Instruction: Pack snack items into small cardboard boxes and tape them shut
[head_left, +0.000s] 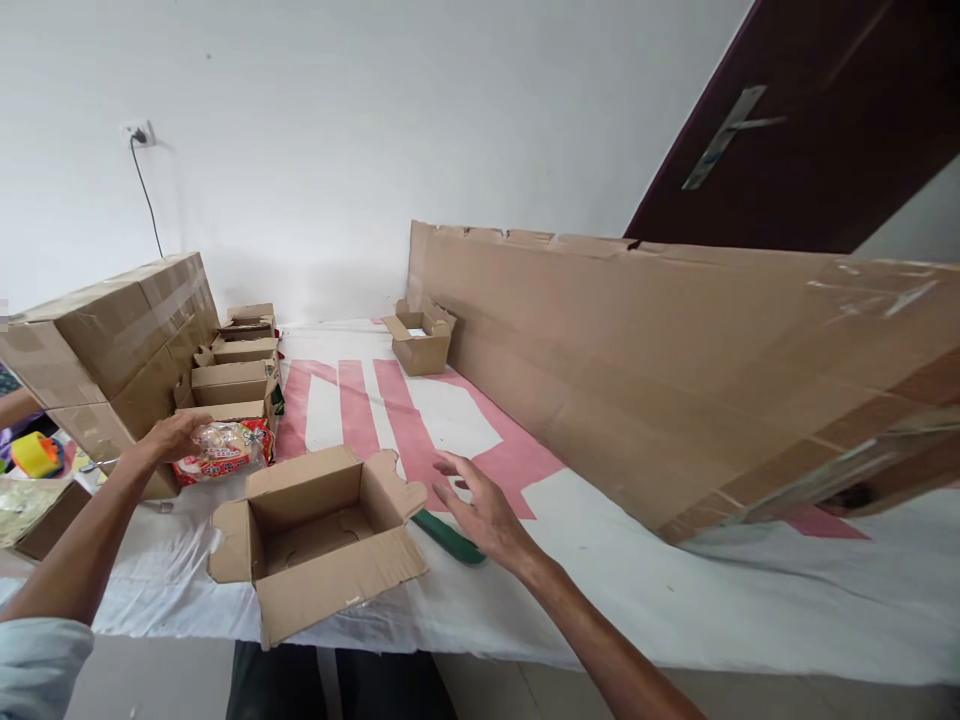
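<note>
Red-trimmed packet (pixel 255 470), clear film over its middle: at the near end of a row of small boxes (pixel 234 377); cannot tell whether it sits inside the nearest one or against it.

Left hand (pixel 180 436): fingers at the packet's left end, touching by appearance; firm grip or mere contact cannot be told. Right hand (pixel 480 512): open, fingers parted, nothing held, above the tabletop (pixel 600 590) near a dark green object (pixel 450 538).

Between the hands: open box (pixel 341 592), flaps splayed, near the tabletop's front edge. Farther out: taped cartons (pixel 146 330) left of the row; small box (pixel 421 355) beside a long cardboard panel (pixel 637 370).

Risks, judged: film looks slick, so a one-ended hold could let the packet twist or drop. Raised flaps could snag its wrapper. A knock could push the open box over the edge; a low right hand could bump the green object.
</note>
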